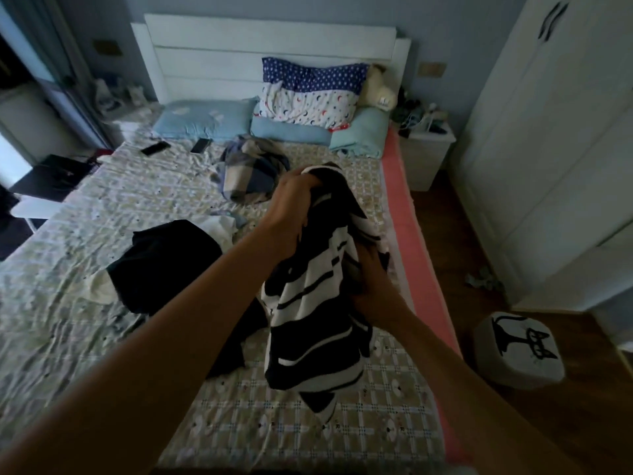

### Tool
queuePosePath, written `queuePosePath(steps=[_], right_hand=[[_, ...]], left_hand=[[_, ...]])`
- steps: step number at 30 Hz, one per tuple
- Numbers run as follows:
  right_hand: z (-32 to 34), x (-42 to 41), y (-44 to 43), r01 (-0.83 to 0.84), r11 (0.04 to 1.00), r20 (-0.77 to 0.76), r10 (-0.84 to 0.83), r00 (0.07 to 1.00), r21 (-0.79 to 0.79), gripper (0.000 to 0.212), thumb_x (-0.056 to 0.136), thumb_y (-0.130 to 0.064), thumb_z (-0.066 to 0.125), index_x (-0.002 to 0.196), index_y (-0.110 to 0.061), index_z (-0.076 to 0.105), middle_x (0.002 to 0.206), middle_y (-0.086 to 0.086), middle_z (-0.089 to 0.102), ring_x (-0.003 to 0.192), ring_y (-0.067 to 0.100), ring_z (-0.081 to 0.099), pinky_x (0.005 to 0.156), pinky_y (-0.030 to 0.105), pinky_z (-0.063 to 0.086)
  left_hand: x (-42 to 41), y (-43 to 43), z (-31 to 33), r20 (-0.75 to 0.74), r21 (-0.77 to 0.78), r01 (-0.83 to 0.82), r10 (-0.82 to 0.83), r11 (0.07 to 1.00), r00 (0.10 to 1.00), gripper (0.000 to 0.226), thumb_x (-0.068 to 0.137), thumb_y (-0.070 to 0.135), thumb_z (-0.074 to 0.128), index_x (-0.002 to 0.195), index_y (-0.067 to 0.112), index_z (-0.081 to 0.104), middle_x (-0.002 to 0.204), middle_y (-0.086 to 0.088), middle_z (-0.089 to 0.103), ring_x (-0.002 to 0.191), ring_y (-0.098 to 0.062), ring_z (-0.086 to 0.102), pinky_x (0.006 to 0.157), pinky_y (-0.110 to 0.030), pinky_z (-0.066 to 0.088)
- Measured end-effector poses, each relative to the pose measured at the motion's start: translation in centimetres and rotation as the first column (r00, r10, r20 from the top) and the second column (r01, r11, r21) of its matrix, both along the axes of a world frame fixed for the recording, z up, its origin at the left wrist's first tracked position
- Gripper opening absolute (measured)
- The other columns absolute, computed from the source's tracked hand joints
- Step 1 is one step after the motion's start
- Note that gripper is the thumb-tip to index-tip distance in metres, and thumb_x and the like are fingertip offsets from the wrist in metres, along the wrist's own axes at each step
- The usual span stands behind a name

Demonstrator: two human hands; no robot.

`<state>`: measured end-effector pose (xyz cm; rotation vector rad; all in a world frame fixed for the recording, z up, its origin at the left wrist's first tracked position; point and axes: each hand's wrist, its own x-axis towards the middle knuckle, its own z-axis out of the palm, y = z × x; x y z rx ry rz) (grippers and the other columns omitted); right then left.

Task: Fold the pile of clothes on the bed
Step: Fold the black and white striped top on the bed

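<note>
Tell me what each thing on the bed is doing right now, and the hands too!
Striped garment: lifted, hanging crumpled, unfolded.
Left hand: fingers gripping the garment's top.
Right hand: holding the garment's side.
Black garment: lying in a heap, unfolded.
Plaid garment: bunched up near the pillows.
White cloth: crumpled beside the black garment.
Two phones: lying flat, screens dark.
Wardrobe: doors closed.

Black-and-white striped garment (315,303) hangs bunched above the bed (102,255), black garment (164,262) beside.
</note>
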<state>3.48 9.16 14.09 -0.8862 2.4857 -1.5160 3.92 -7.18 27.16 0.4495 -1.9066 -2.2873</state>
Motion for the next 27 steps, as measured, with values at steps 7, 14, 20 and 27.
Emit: queuePosePath(steps=[7, 14, 20, 27], right_hand=[[7.5, 0.0, -2.6, 0.194, 0.979, 0.042, -0.192, 0.981, -0.058, 0.021, 0.102, -0.018, 0.051, 0.104, -0.014, 0.071, 0.091, -0.008, 0.071, 0.076, -0.009, 0.063, 0.067, 0.009, 0.044], [16.2, -1.8, -6.2, 0.191, 0.969, -0.080, -0.205, 0.975, -0.157, 0.032, 0.104, -0.020, 0.047, 0.076, -0.012, 0.061, 0.061, -0.022, 0.061, 0.061, -0.009, 0.051, 0.060, 0.016, 0.035], [21.8, -3.4, -9.3, 0.181, 0.972, -0.106, -0.198, 0.974, -0.152, 0.024, 0.100, -0.022, 0.053, 0.088, -0.012, 0.071, 0.076, -0.007, 0.065, 0.069, -0.005, 0.052, 0.072, 0.021, 0.041], [26.4, -5.0, -8.5, 0.184, 0.939, 0.042, -0.179, 0.983, -0.291, 0.024, 0.090, -0.024, 0.062, 0.087, -0.001, 0.070, 0.087, 0.015, 0.064, 0.084, 0.023, 0.058, 0.081, 0.039, 0.046]], left_hand=[[1.1, -7.5, 2.8, -0.174, -0.386, 0.007, -0.080, 0.922, 0.981, 0.017, 0.090, 0.012, 0.059, 0.088, 0.019, 0.074, 0.074, 0.004, 0.073, 0.077, -0.015, 0.070, 0.071, -0.024, 0.056], [0.4, -12.9, 4.1, -0.280, -0.807, -0.237, 0.002, 0.542, 0.960, 0.047, 0.080, 0.036, 0.067, 0.121, 0.017, 0.056, 0.116, -0.005, 0.063, 0.104, -0.025, 0.061, 0.088, -0.038, 0.050], [4.7, -8.5, 5.8, -0.505, -0.730, -0.211, -0.305, 0.650, 0.807, 0.053, 0.078, 0.053, 0.072, 0.110, 0.016, 0.051, 0.104, 0.002, 0.057, 0.090, -0.011, 0.058, 0.071, -0.018, 0.045], [3.5, -3.2, 6.3, -0.475, -0.744, -0.235, -0.248, 0.626, 0.844, 0.088, 0.070, 0.020, 0.083, 0.141, 0.018, 0.030, 0.113, 0.002, 0.057, 0.096, -0.010, 0.058, 0.073, -0.007, 0.040]])
